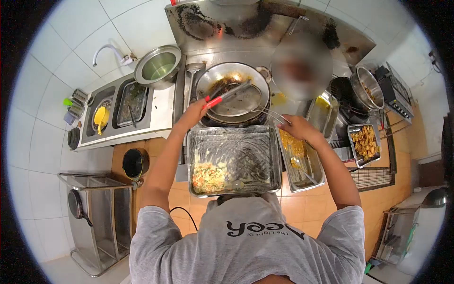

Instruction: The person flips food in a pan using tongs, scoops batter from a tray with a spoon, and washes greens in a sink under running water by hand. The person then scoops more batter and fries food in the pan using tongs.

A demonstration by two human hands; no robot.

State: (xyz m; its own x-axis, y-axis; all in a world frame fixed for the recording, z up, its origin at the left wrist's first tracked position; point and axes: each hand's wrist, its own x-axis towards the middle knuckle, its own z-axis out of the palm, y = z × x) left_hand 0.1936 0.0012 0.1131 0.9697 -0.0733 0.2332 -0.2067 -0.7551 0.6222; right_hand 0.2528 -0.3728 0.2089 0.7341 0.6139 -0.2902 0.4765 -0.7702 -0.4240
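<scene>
Over the wok [204, 85] on the stove, my left hand [195, 112] is closed round red-handled tongs [229, 94], whose tips reach above the strainer. My right hand [299, 128] grips the wire handle of a round strainer [243, 102], which rests at the wok's front part. Dark residue and oil show behind the strainer. Right in front of my body is a large metal tray [246, 158] with a heap of pale, orange-flecked mixture [208, 177] at its left. Under my right forearm lies a narrower tray [309, 165] with yellow-orange liquid and a utensil.
A pot [177, 71] of greenish liquid stands left of the stove, beside a sink [120, 123]. At the right are a tray of browned pieces [365, 142], a metal bowl [362, 73] and an oily tray [324, 111]. A blurred round area lies behind the wok.
</scene>
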